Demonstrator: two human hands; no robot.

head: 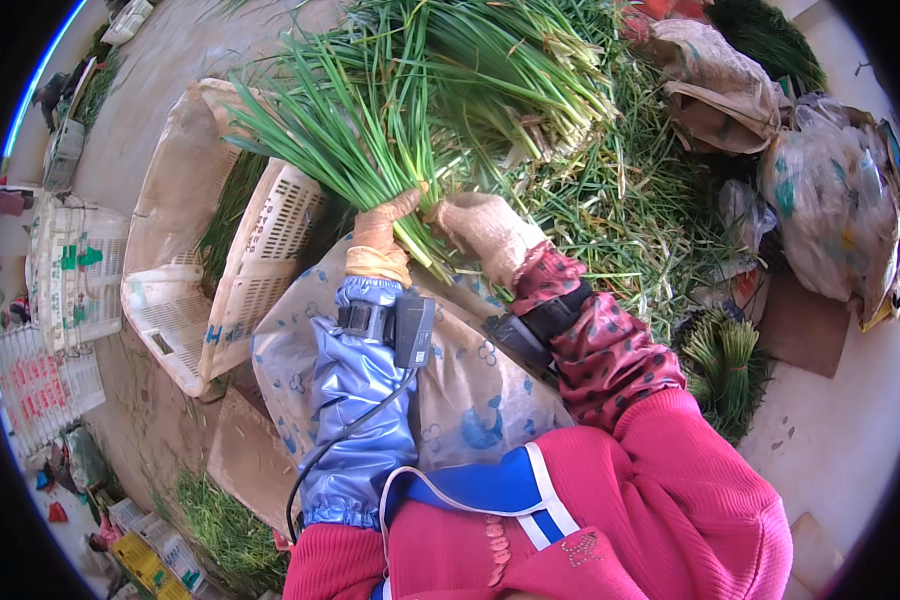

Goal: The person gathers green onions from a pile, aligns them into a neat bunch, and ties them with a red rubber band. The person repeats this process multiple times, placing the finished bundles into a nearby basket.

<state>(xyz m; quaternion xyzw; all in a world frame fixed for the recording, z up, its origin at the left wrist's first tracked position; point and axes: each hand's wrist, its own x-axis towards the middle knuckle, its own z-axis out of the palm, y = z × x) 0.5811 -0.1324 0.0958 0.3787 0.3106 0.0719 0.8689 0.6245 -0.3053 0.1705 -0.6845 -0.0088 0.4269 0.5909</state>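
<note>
My left hand [384,226], in a tan glove, is closed round a bunch of long green chive-like stalks [360,154]. Their leaves fan out up and to the left, and the pale cut ends [426,251] stick out below the hand. Against the right side of these stems is my right hand [487,229] in a pale knitted glove. Its fingers are curled and partly hidden, so whether they grip any stalks is unclear. Just beyond both hands lies a big heap of the same stalks [517,82], pale root ends to the right.
A white plastic crate [166,300] with greens inside stands tilted at my left. Loose trimmed leaves [607,217] cover the area right of my hands. A tied bundle [727,356] and a plastic-wrapped sack [832,202] are farther right. A patterned apron [480,390] covers my lap.
</note>
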